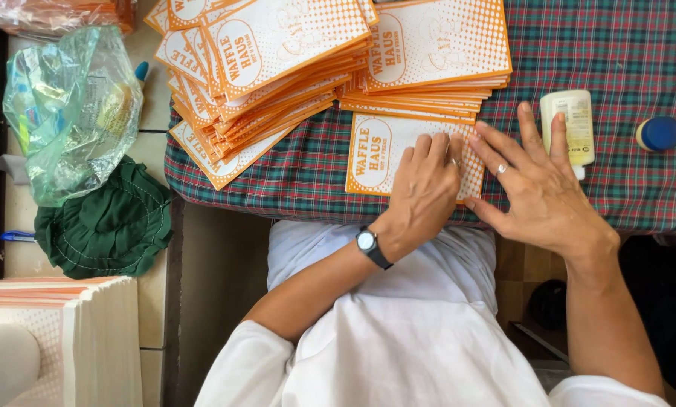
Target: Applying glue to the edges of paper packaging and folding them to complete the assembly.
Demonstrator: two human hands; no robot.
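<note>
Bench (624,45), covered with a red-and-green plaid cloth, carries all the work. Beyond the fingers, two stacks of flat orange-and-white paper sleeves: a fanned, slipping stack (262,68) up and to the left of them, and a squarer stack (436,53) directly past the fingertips. Off the bench, far to the left of the fingers, a clear plastic bag (70,113) lies against a bundle of dark green cloth (104,222), with a further upright pile of sleeves (74,339) at the lower left corner. Under the fingers, a single paper sleeve (383,151) lies flat at the near edge of the bench. Left hand (424,192), a wristwatch (369,243) on its wrist, rests palm-down on the sleeve, fingers extended and together, gripping nothing. Right hand (537,188), fingers spread flat and open, presses on the sleeve's right end, its index fingertip touching the left hand's. Just beyond the right fingertips, a small pale glue bottle (571,128) lies on its side; to its right, apart, sits a blue cap (660,133).
</note>
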